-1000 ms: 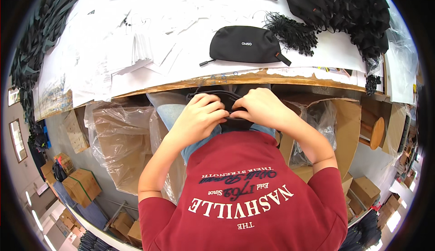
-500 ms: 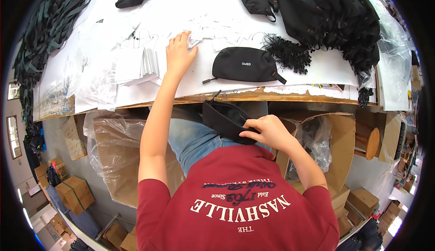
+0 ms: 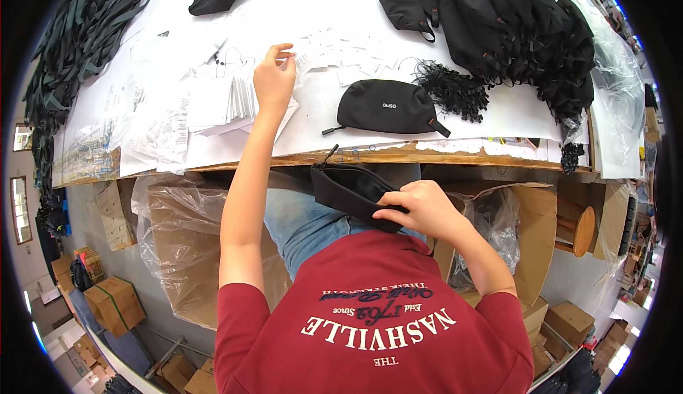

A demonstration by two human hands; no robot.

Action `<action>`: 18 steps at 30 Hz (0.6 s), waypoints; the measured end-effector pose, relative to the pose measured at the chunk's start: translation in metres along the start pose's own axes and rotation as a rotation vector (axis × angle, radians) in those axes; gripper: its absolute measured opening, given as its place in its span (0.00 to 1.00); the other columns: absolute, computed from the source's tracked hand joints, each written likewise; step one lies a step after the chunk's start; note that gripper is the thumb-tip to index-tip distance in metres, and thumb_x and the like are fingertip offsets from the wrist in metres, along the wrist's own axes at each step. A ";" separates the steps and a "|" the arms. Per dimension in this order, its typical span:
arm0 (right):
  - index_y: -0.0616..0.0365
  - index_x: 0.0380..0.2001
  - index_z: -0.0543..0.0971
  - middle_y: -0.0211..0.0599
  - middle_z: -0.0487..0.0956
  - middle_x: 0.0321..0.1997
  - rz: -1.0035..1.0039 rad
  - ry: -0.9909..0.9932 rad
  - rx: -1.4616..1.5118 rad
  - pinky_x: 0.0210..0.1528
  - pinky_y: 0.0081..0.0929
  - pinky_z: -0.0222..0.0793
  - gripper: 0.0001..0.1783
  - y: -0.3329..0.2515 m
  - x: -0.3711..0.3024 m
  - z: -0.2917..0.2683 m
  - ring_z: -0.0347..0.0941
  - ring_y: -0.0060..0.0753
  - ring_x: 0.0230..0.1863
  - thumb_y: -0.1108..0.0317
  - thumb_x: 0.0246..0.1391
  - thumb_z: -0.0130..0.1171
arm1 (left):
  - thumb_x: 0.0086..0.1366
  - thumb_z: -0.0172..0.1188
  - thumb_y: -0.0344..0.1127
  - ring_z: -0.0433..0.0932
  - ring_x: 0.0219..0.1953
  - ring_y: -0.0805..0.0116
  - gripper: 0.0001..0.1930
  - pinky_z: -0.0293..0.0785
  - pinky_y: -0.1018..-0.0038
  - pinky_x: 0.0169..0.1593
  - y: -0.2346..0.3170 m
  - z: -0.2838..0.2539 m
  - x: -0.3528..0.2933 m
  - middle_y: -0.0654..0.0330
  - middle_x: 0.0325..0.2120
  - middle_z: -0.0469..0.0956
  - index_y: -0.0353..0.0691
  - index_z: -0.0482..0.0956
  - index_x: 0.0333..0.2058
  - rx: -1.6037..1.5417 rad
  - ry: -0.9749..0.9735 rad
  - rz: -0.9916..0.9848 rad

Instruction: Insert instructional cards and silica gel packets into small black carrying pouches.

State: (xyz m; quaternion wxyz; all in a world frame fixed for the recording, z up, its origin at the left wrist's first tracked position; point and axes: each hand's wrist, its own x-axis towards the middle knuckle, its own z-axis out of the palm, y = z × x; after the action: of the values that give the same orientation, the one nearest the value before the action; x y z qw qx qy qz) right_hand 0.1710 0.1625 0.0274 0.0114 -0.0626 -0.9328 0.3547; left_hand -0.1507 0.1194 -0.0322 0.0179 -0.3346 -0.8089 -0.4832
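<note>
Over the white tabletop, my left hand [image 3: 275, 81] pinches a small white paper slip [image 3: 302, 62] between thumb and fingers. My right hand [image 3: 421, 209] grips one end of a black zippered pouch [image 3: 343, 189] above my lap, just below the table edge. That pouch is unzipped, its mouth gaping, and its zipper pull points toward the table. A second black pouch [image 3: 386, 106], closed, lies flat on the table ahead of it. More white slips [image 3: 341, 49] are scattered past my left hand. Beside my left wrist is a stack of folded white cards [image 3: 231, 101].
A bundle of black cords [image 3: 455, 89] and a heap of black pouches [image 3: 498, 28] occupy the table's right side. Dark straps [image 3: 85, 45] hang over its left end. Cardboard boxes with plastic liners [image 3: 188, 252] flank my legs under the wooden table edge [image 3: 299, 158].
My left hand has drawn its fingers together and lifted a slip slightly. The pouch in my right hand has tilted, and its mouth shows wider.
</note>
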 end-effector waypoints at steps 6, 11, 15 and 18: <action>0.53 0.24 0.79 0.38 0.72 0.13 -0.048 -0.004 0.049 0.24 0.34 0.67 0.12 -0.007 0.002 0.014 0.73 0.40 0.21 0.56 0.50 0.62 | 0.56 0.57 0.22 0.80 0.35 0.69 0.11 0.74 0.75 0.40 0.000 -0.008 -0.004 0.58 0.33 0.82 0.38 0.77 0.39 -0.216 0.016 0.035; 0.53 0.24 0.79 0.38 0.72 0.13 0.003 0.008 0.014 0.24 0.35 0.66 0.13 -0.007 0.002 0.007 0.72 0.41 0.20 0.55 0.49 0.62 | 0.57 0.55 0.19 0.79 0.35 0.73 0.10 0.74 0.79 0.42 0.057 -0.031 -0.036 0.58 0.35 0.81 0.34 0.76 0.37 -0.773 -0.228 -0.090; 0.51 0.23 0.80 0.32 0.69 0.12 -0.103 0.152 -0.123 0.21 0.31 0.63 0.11 -0.007 0.012 0.008 0.69 0.35 0.17 0.55 0.45 0.66 | 0.57 0.58 0.20 0.80 0.35 0.73 0.09 0.74 0.77 0.40 0.093 -0.065 -0.098 0.57 0.34 0.81 0.36 0.79 0.36 -0.453 -0.526 0.235; 0.51 0.23 0.81 0.29 0.69 0.13 -0.189 0.241 -0.185 0.21 0.28 0.62 0.10 -0.013 0.023 0.001 0.67 0.30 0.18 0.58 0.44 0.67 | 0.55 0.64 0.28 0.80 0.37 0.65 0.10 0.75 0.73 0.41 0.086 -0.075 -0.119 0.56 0.35 0.81 0.38 0.80 0.38 -0.262 -0.622 0.361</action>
State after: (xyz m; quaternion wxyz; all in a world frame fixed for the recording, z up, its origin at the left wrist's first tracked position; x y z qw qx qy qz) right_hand 0.1468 0.1552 0.0344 0.1507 -0.0174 -0.9551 0.2544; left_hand -0.0323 0.0240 0.0324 -0.1868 -0.6017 -0.6350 -0.4471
